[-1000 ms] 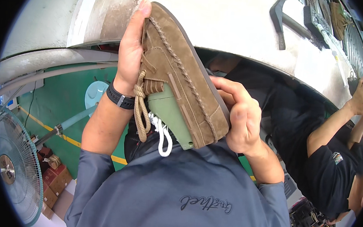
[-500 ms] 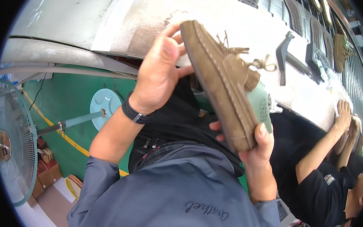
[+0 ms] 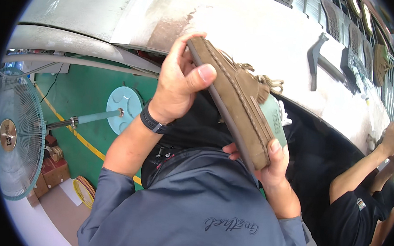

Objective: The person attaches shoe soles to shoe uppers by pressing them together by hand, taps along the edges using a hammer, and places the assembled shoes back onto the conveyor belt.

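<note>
A brown lace-up shoe (image 3: pixel 237 98) is held up in front of me, tilted on its side with the toe up and to the left. My left hand (image 3: pixel 174 88) is closed on the toe end, thumb against the sole's edge and fingers wrapped round the tip. At the heel, my right hand (image 3: pixel 276 168) grips with its thumb on the side; its other fingers are partly hidden behind the sole. A pale green shoe last (image 3: pixel 274 118) fills the shoe and sticks out of its opening. Loose laces (image 3: pixel 271 84) hang by the tongue.
A white workbench (image 3: pixel 256 34) runs across the far side, with a hammer (image 3: pixel 315 62) on it. Soles (image 3: pixel 332 20) lie on a rack at far right. A co-worker's hands (image 3: pixel 392 141) work at right. A standing fan (image 3: pixel 18 134) is at left.
My left hand has closed on the toe, its thumb coming down onto the sole's edge. The shoe has shifted slightly left and turned a little. The co-worker's hands have moved right and lower.
</note>
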Available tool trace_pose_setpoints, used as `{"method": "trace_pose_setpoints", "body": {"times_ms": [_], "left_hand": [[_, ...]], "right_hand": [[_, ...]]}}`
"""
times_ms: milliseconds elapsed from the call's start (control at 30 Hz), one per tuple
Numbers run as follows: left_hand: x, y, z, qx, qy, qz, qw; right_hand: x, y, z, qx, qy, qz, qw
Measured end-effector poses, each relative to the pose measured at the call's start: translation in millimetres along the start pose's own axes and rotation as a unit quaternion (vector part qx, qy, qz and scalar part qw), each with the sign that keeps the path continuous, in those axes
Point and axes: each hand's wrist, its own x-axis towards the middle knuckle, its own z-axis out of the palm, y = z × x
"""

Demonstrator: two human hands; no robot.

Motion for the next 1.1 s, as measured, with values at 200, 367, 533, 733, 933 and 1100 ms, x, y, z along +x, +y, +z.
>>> {"method": "trace_pose_setpoints", "body": {"times_ms": [200, 367, 533, 733, 933, 1100], "left_hand": [[10.5, -9.3, 1.8, -0.049, 0.010, -0.008, 0.999], [24.7, -23.0, -3.7, 0.029, -0.015, 0.019, 0.999], [73.2, -25.9, -24.7, 0.213, 0.078, 0.206, 0.952], [93.9, -23.6, -31.1, 0.449, 0.019, 0.236, 0.861], [94.5, -21.2, -33.7, 0.499, -0.043, 0.248, 0.829], [101.2, -4.7, -33.9, 0.484, -0.076, 0.169, 0.855]], "right_hand": [[9.9, -17.8, -1.2, 0.023, -0.002, 0.002, 1.000], [21.1, -33.7, -7.3, 0.012, 0.014, 0.028, 0.999], [100.3, -86.4, 9.8, -0.041, 0.063, -0.064, 0.995], [313.1, -165.8, -27.6, -0.527, 0.275, -0.253, 0.763], [379.5, -191.2, -37.7, -0.792, 0.235, -0.057, 0.560], [352.2, -304.6, -120.6, -0.853, 0.229, -0.104, 0.457]]}}
